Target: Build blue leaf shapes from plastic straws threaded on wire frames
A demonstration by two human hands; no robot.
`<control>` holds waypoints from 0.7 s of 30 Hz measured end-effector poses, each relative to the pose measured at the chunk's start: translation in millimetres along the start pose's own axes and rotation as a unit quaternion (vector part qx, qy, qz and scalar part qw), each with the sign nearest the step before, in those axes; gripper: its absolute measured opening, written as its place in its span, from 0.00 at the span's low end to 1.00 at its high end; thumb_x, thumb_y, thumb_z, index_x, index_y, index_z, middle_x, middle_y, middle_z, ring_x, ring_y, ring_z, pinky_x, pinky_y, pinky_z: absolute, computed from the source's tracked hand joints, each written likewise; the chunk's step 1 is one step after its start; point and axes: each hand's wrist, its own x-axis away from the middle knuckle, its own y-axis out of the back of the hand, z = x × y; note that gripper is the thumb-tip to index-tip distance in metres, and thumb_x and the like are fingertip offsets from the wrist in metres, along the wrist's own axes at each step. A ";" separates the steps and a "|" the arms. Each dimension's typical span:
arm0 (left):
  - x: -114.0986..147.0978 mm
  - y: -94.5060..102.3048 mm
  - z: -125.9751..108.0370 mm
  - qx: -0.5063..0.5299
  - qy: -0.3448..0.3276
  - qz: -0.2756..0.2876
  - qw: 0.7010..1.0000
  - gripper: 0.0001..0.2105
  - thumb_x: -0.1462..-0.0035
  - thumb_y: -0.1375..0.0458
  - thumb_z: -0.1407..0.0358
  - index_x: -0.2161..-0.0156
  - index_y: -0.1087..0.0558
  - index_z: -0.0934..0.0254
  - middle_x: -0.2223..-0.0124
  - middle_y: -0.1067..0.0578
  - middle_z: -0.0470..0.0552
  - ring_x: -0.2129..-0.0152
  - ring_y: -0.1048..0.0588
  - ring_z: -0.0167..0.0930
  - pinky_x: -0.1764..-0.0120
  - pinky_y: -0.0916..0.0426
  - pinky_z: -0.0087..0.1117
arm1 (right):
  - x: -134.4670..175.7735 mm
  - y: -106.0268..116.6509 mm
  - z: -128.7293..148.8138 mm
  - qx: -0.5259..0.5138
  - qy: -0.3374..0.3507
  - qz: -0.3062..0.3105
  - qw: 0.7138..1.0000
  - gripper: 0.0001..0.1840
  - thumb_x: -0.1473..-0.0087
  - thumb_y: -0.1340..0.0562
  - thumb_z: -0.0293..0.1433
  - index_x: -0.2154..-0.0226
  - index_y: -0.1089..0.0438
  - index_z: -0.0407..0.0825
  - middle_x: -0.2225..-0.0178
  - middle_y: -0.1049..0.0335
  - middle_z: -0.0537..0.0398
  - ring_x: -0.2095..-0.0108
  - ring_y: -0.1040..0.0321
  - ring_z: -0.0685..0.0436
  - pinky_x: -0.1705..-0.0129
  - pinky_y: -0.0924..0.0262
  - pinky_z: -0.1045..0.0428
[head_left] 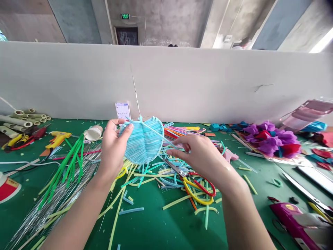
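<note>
A light-blue, leaf-shaped piece (144, 144) made of fuzzy pipe cleaners is held up over the table, with a thin wire stem (136, 92) rising from its top. My left hand (116, 142) pinches its upper left edge, thumb in front. A loose blue pipe cleaner (157, 133) runs from the top of the leaf across its front to the right. My right hand (194, 151) pinches the far end of that strand between thumb and fingers. Below lie scissors (199, 189) with red and yellow handles, among scattered pipe cleaners (148, 177).
At the left are a yellow glue gun (58, 139), bamboo tubes (23, 119), green strips (70, 163) and silver wires (49, 205). A phone (122, 110) leans on the white partition (195, 83). Purple and red flowers (275, 137) and a magenta device (293, 222) lie right.
</note>
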 end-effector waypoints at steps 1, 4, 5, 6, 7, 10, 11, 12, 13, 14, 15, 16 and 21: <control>-0.3 0.6 1.6 -0.010 -0.013 0.000 1.000 0.16 0.51 0.31 0.60 0.59 0.30 0.59 0.66 0.26 0.47 0.74 0.28 0.29 0.71 0.32 0.29 | -0.3 -2.0 1.5 0.025 -0.008 0.011 1.000 0.10 0.42 0.35 0.40 0.68 0.21 0.53 0.75 0.26 0.56 0.72 0.31 0.43 0.74 0.51 0.52; -0.9 3.1 6.0 -0.041 -0.041 0.008 0.998 0.15 0.48 0.33 0.58 0.58 0.31 0.58 0.67 0.26 0.47 0.74 0.28 0.30 0.71 0.32 0.30 | -2.9 -6.6 5.0 0.096 -0.034 -0.064 0.993 0.11 0.38 0.41 0.31 0.69 0.23 0.50 0.74 0.25 0.54 0.74 0.32 0.44 0.76 0.55 0.52; -1.0 3.9 7.0 -0.050 -0.046 0.012 0.998 0.15 0.48 0.33 0.58 0.58 0.31 0.58 0.67 0.26 0.47 0.74 0.27 0.31 0.71 0.32 0.30 | -3.6 -7.4 5.7 0.100 -0.022 -0.106 0.989 0.11 0.38 0.42 0.30 0.67 0.24 0.49 0.71 0.24 0.52 0.73 0.31 0.44 0.75 0.54 0.52; -1.1 4.6 7.6 -0.057 -0.049 0.018 0.997 0.16 0.47 0.33 0.57 0.57 0.31 0.58 0.67 0.26 0.47 0.74 0.27 0.31 0.71 0.32 0.31 | -3.9 -7.9 6.3 0.087 0.004 -0.144 0.986 0.10 0.37 0.42 0.30 0.65 0.24 0.49 0.69 0.24 0.52 0.72 0.31 0.44 0.75 0.52 0.52; -1.1 5.1 8.0 -0.062 -0.051 0.025 0.996 0.16 0.47 0.34 0.57 0.57 0.31 0.58 0.67 0.25 0.47 0.74 0.27 0.31 0.70 0.32 0.31 | -4.0 -8.4 6.9 0.058 0.042 -0.172 0.983 0.10 0.37 0.42 0.30 0.63 0.25 0.48 0.68 0.24 0.52 0.71 0.30 0.45 0.73 0.49 0.52; -0.2 5.8 7.2 -0.065 -0.048 0.054 0.995 0.16 0.46 0.34 0.56 0.56 0.32 0.57 0.66 0.25 0.47 0.74 0.27 0.31 0.71 0.32 0.30 | -2.8 -11.3 9.8 -0.072 0.156 -0.193 0.966 0.08 0.37 0.42 0.30 0.61 0.26 0.49 0.67 0.25 0.54 0.69 0.30 0.48 0.67 0.41 0.53; 0.4 5.8 6.5 -0.063 -0.046 0.065 0.995 0.16 0.45 0.34 0.56 0.56 0.32 0.56 0.66 0.25 0.46 0.74 0.27 0.30 0.71 0.32 0.30 | -2.4 -13.1 11.3 -0.106 0.179 -0.188 0.960 0.08 0.37 0.42 0.29 0.60 0.26 0.49 0.67 0.25 0.55 0.69 0.30 0.49 0.66 0.40 0.54; 1.1 5.9 5.7 -0.062 -0.045 0.075 0.994 0.16 0.45 0.34 0.56 0.55 0.32 0.56 0.66 0.25 0.46 0.74 0.27 0.30 0.71 0.32 0.30 | -2.1 -15.1 13.1 -0.130 0.195 -0.181 0.955 0.09 0.37 0.42 0.29 0.60 0.26 0.50 0.66 0.25 0.55 0.68 0.30 0.49 0.65 0.39 0.54; 2.0 5.9 4.7 -0.062 -0.044 0.084 0.994 0.16 0.45 0.34 0.55 0.55 0.32 0.56 0.66 0.25 0.46 0.75 0.27 0.30 0.71 0.32 0.29 | -1.9 -17.2 15.0 -0.147 0.206 -0.176 0.951 0.09 0.36 0.43 0.29 0.59 0.26 0.50 0.65 0.25 0.55 0.68 0.30 0.49 0.64 0.38 0.54; 2.9 5.8 3.6 -0.063 -0.043 0.093 0.993 0.16 0.45 0.35 0.55 0.55 0.33 0.56 0.66 0.25 0.46 0.75 0.27 0.30 0.72 0.32 0.29 | -1.9 -19.4 16.9 -0.160 0.216 -0.172 0.948 0.09 0.36 0.43 0.29 0.58 0.26 0.51 0.64 0.24 0.55 0.66 0.30 0.49 0.63 0.37 0.53; 3.7 5.7 2.5 -0.062 -0.042 0.102 0.992 0.16 0.44 0.35 0.55 0.55 0.33 0.55 0.66 0.25 0.46 0.75 0.27 0.30 0.72 0.32 0.29 | -1.9 -21.3 18.7 -0.174 0.225 -0.168 0.944 0.10 0.36 0.43 0.29 0.58 0.26 0.51 0.63 0.24 0.54 0.65 0.29 0.48 0.63 0.37 0.53; 4.6 5.5 1.4 -0.061 -0.040 0.110 0.991 0.16 0.44 0.35 0.55 0.55 0.33 0.55 0.67 0.25 0.46 0.76 0.26 0.30 0.72 0.32 0.29 | -2.0 -23.0 20.3 -0.187 0.233 -0.164 0.940 0.10 0.36 0.43 0.29 0.57 0.26 0.51 0.63 0.24 0.54 0.65 0.29 0.48 0.62 0.36 0.53; 7.4 3.6 -3.5 -0.053 -0.034 0.135 0.989 0.16 0.43 0.36 0.54 0.55 0.34 0.55 0.65 0.23 0.47 0.74 0.24 0.31 0.71 0.32 0.29 | -2.2 -27.3 26.0 -0.219 0.254 -0.149 0.930 0.10 0.36 0.43 0.28 0.57 0.26 0.49 0.61 0.23 0.53 0.62 0.28 0.48 0.59 0.35 0.53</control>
